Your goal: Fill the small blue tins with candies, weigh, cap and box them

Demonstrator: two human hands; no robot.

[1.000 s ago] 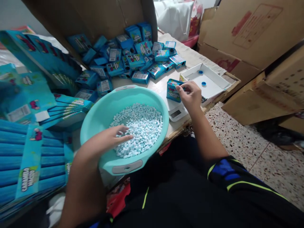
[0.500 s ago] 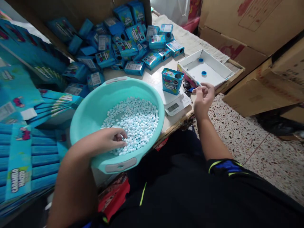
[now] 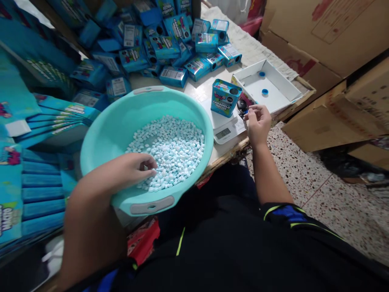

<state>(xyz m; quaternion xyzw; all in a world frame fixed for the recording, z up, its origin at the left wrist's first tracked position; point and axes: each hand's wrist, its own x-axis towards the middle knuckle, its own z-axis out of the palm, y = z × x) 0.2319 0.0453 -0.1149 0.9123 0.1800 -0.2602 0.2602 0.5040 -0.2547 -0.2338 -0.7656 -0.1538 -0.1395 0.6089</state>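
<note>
A teal bowl (image 3: pixel 100 134) holds many small white and pale blue candies (image 3: pixel 179 154). My left hand (image 3: pixel 136 167) rests at the candies' near left side, its fingers curled in towards the thumb around a few of them. My right hand (image 3: pixel 258 123) is beside the scale, thumb and fingertips pinched together; what they hold, if anything, I cannot make out. A small blue piece shows by those fingertips, close to dark keys (image 3: pixel 242 105). On the white kitchen scale (image 3: pixel 229 132) stands an upright blue candy tin (image 3: pixel 225 97) with a dark round opening in its top.
Behind the bowl lies a heap of blue tins (image 3: pixel 173 48). A white shallow box (image 3: pixel 275 95) with two blue caps (image 3: pixel 265 92) sits on the right of the table. Printed blue display boxes (image 3: pixel 42 182) fill the left. Cardboard boxes (image 3: pixel 319 36) stand beyond the table on the right.
The camera view has shifted slightly, moving the bowl and display boxes leftward in the picture. My left hand stays in the candies, and my right hand stays by the scale.
</note>
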